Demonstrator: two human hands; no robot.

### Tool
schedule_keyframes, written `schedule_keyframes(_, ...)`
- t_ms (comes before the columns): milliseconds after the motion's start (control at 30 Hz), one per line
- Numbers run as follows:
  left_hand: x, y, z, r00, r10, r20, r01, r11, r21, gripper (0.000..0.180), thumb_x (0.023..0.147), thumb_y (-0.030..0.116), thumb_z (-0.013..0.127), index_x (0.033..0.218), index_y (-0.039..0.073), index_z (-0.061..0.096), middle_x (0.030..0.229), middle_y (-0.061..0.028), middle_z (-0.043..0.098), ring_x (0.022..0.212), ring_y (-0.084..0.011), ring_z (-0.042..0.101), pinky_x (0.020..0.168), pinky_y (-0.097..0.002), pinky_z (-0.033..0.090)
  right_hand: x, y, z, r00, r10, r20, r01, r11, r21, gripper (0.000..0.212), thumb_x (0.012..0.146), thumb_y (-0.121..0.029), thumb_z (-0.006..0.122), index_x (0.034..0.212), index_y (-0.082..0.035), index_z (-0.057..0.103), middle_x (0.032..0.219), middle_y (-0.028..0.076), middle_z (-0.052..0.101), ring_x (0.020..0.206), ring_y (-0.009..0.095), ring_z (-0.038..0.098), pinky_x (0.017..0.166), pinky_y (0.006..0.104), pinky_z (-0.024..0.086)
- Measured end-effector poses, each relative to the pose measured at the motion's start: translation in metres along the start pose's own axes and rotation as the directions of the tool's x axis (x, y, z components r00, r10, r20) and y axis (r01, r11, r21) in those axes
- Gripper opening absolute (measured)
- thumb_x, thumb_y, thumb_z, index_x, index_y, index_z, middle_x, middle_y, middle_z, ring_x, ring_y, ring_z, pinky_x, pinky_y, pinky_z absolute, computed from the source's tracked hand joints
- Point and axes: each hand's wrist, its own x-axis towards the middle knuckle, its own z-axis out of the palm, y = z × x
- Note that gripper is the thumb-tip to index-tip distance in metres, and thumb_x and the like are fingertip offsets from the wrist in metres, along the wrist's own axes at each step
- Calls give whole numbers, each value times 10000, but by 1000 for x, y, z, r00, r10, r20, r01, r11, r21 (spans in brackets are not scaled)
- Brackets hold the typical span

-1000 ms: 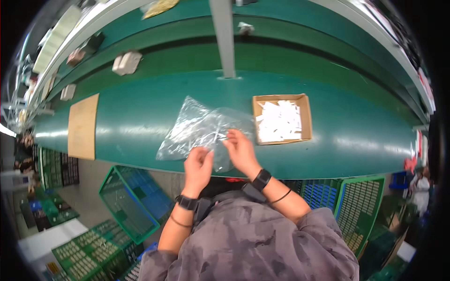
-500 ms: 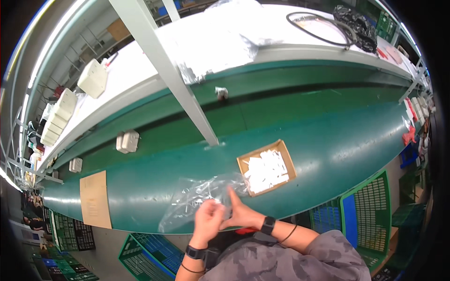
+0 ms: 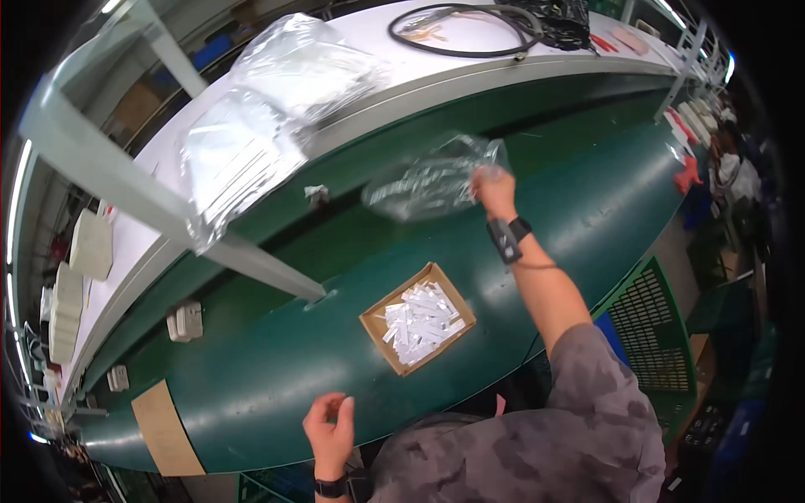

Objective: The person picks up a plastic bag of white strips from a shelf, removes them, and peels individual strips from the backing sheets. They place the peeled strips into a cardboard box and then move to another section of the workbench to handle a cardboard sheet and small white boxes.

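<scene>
My right hand [image 3: 495, 191] reaches out over the far side of the green work surface [image 3: 251, 377], its fingers closed on the edge of a clear plastic bag [image 3: 423, 189]. The bag is crumpled and trails to the left, partly smeared by motion. Close to the near edge, my left hand [image 3: 329, 432] is raised with curled fingers and the thumb apart, holding nothing. Between the two hands sits a small open cardboard box [image 3: 396, 290], with many small flat white pieces [image 3: 423, 325] heaped inside it.
A flat cardboard sheet [image 3: 168, 432] lies at the left. A grey post [image 3: 260, 267] stands beyond the box. Plastic-wrapped white packs [image 3: 243, 159] and a black cable coil [image 3: 461, 52] rest on the raised shelf. A green crate [image 3: 650, 335] stands at the right.
My right hand has carried the plastic bag from the near edge out to the far side. My left hand has parted from it and stays near the edge. The view has shifted and tilted.
</scene>
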Motion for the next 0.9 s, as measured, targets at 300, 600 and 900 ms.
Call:
schedule_keyframes(300, 7, -9, 11, 941, -326, -92, 323, 945, -52, 151, 901, 52, 678, 998, -27, 594, 816, -44, 635, 735, -115, 630, 678, -253, 530, 114, 116, -124, 974, 167, -156, -218, 885, -411, 761, 746, -465, 784, 1300, -9, 532, 1161, 192, 595, 1050, 306, 559, 873, 379, 444)
schedule_keyframes(600, 131, 112, -7, 995, -7, -99, -49, 835, -549, 591, 970, 492, 530, 1324, 22, 483, 1234, -175, 599, 1069, -280, 628, 858, -373, 512, 216, 112, -129, 778, 561, -282, -541, 827, 153, 706, 799, -547, 727, 1230, 2, 619, 824, 134, 655, 636, 253, 557, 619, 358, 484)
schedule_keyframes(900, 230, 200, -6, 986, -166, 25, 127, 638, -760, 809, 876, 665, 571, 1407, 71, 433, 1388, -193, 521, 1346, -383, 431, 1080, -498, 363, -18, -68, 8, 683, 248, 687, -321, 947, -22, 426, 913, -277, 684, 1248, -36, 576, 1156, 104, 674, 1062, 242, 658, 890, 366, 546)
